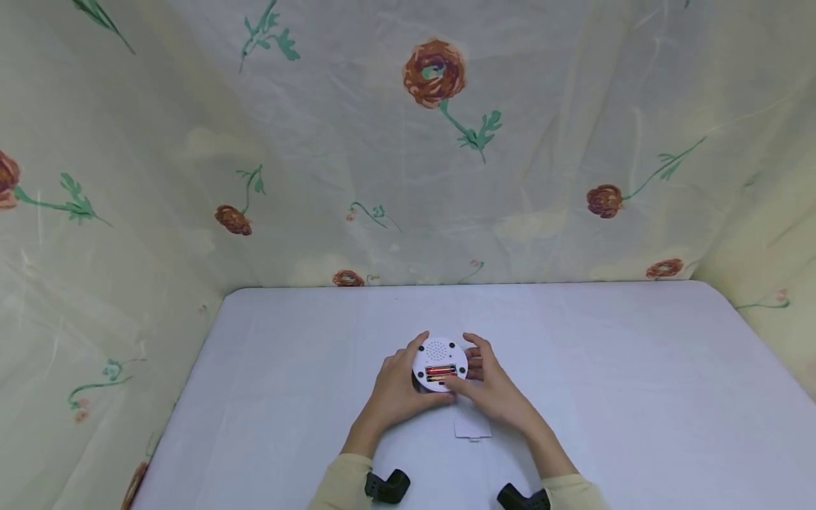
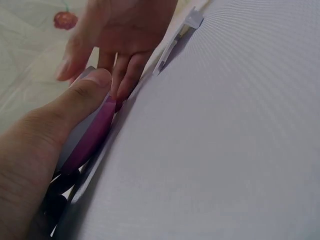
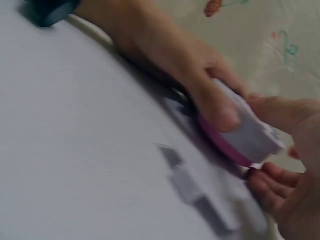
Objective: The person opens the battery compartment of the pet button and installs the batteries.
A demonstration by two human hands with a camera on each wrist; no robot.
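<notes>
A round white device [image 1: 437,350] has a speaker grille, small dark feet and an uncovered battery compartment facing up. Two batteries [image 1: 440,370] show in the compartment, side by side. Around its lower edge runs a purple-pink band [image 2: 95,135]. My left hand [image 1: 401,386] grips the device from the left, its thumb along the near side. The thumb of my right hand [image 1: 494,389] presses at the lower battery, while its fingertips sit at the right rim and the index finger stands raised. A flat white battery cover [image 1: 472,425] with a small tab lies on the table below the hands.
The white-covered table [image 1: 287,340] reaches back to a flowered curtain [image 1: 523,234], which also hangs along the left and right sides. A black strap mount [image 1: 389,487] sits on the left wrist, another black mount [image 1: 524,498] on the right.
</notes>
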